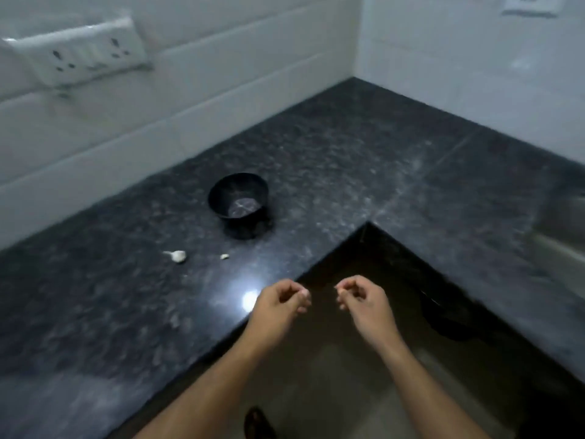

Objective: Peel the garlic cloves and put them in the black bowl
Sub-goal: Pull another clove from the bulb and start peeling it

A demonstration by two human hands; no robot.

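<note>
- Both hands hover over the counter's near edge: left hand (pixel 281 299) and right hand (pixel 361 296), fingers loosely curled; whether they pinch anything cannot be told.
- Garlic clove (pixel 178 256) and a small piece (pixel 224 256) lie on the counter (pixel 348 160), left.
- Black bowl (pixel 239 204), farther back, looks empty; peeling seems barely begun.

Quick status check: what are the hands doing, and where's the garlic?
Left hand and right hand loosely curled, apparently empty, at counter edge. Garlic clove and small piece on countertop, near black bowl. Nothing blocking.
</note>
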